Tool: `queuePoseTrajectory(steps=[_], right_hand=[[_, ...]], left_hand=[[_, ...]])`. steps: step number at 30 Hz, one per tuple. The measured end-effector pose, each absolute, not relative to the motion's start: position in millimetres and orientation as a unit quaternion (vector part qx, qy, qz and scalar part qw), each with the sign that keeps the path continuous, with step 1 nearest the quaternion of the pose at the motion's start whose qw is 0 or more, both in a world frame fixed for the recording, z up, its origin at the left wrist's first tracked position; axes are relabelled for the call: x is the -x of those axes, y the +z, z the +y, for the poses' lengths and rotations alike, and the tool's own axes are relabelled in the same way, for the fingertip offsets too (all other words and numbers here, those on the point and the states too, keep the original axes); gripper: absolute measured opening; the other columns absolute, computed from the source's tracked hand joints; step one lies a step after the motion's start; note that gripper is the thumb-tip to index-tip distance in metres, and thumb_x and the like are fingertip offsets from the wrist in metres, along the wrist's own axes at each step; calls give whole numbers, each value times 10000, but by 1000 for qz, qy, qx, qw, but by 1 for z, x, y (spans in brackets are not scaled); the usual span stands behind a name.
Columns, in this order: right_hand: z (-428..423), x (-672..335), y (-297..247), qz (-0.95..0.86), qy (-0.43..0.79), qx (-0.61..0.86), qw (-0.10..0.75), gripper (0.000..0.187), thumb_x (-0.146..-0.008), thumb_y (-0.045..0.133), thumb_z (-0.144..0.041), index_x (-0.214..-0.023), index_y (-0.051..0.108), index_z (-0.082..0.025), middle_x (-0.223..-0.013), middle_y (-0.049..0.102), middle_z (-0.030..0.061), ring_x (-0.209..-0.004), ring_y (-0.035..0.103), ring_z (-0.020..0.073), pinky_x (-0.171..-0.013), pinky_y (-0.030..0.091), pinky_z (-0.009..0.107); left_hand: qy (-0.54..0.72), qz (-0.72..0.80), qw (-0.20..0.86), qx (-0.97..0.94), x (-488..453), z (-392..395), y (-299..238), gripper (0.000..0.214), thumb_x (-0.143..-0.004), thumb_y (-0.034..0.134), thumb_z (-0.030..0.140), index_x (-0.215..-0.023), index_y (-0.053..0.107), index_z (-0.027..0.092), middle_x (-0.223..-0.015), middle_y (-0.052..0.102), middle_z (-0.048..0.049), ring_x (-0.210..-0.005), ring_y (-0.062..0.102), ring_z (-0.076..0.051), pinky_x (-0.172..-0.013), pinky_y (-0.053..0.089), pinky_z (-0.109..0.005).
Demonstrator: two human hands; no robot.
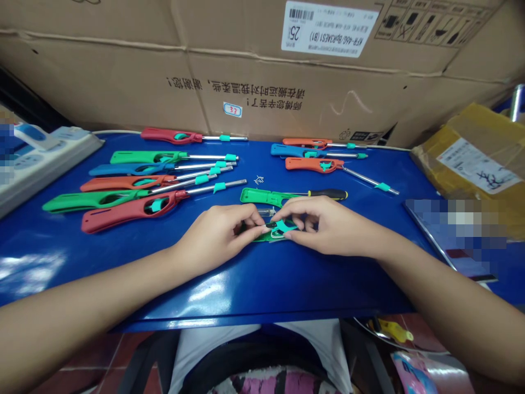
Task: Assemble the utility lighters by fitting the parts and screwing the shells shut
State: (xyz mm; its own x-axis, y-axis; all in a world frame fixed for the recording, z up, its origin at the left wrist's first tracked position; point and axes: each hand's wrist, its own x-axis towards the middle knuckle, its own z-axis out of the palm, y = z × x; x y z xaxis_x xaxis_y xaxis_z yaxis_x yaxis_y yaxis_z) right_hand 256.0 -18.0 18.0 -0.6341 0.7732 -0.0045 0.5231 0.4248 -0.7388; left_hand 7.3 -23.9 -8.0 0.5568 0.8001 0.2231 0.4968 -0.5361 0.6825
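Pinching a green lighter shell (266,236), teal trigger (283,225) — both hands, blue table (262,284)

light: bright, overhead | glare: white patches on blue table (287,279) | edges: bowed; two pixelated patches | focus: sharp

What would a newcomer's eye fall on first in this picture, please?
The left hand and right hand meet at the middle of the blue table, pinching a small green lighter part with a teal trigger. To their left lies a fan of long lighters in green, blue and red; three more lighters lie at the back right, before cardboard boxes.
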Motion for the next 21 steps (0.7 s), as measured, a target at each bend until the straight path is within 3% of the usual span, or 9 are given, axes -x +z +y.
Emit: queuePoseTrajectory(steps=[6, 11, 21], right_hand=[[-18, -257, 20, -862, 301, 376, 156, 331, -903, 696, -152, -1233, 708, -161, -890, 698, 16, -717, 562, 121, -673, 442, 251], [-16, -258, 20, -864, 286, 387, 147, 250, -906, 724, -187, -1153, 682, -184, -817, 691, -21, -680, 595, 117, -665, 427, 248], [-12, -259, 19, -894, 198, 383, 120, 218, -886, 794, -320, -866, 630, -177, -778, 632, -12, -718, 565, 140, -695, 388, 274]], left_hand=[[262, 384, 283, -839, -7, -24, -8, 120, -951, 689, 299, -893, 702, 194, -760, 706, 53, -580, 541, -62, -564, 388, -177], [252, 380, 273, -847, -6, -23, -7, 124, -946, 697, 294, -875, 708, 193, -763, 713, 51, -592, 552, -66, -564, 387, -180], [266, 367, 237, -859, -5, -22, -6, 77, -919, 705, 236, -954, 761, 198, -724, 701, 49, -569, 569, -64, -549, 425, -179]])
